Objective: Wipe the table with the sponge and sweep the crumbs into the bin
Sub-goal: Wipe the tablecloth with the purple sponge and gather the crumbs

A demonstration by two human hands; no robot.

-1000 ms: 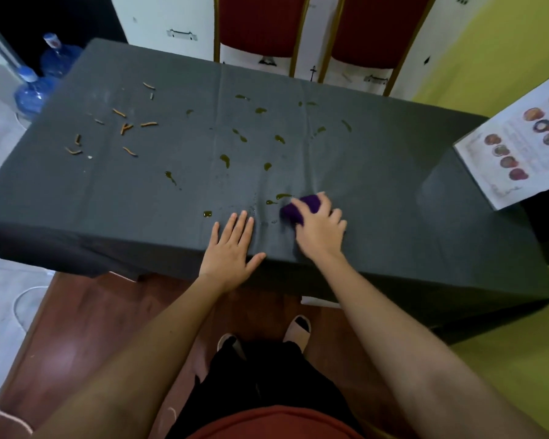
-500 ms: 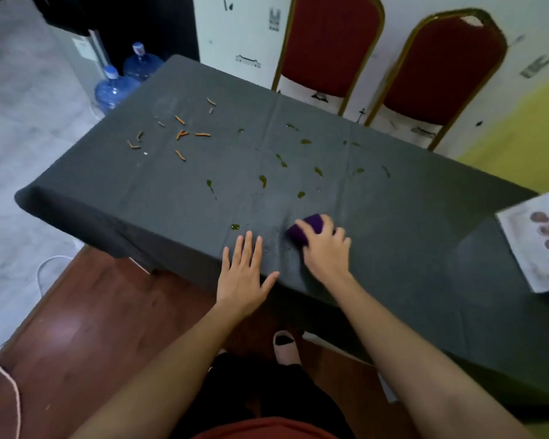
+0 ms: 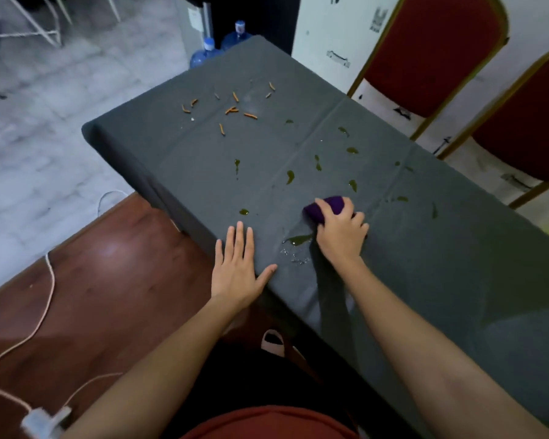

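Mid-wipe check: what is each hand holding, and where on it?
The right hand grips the purple sponge from above, fingers wrapped over its top and near side. The left hand holds nothing; it lies flat on the table.

No writing, brand, number or label can be read anywhere in this view. The white panel (image 3: 336, 33) behind the far edge of the bench carries a few small dark marks and stickers, but they are too blurred and small to make out as letters or signs
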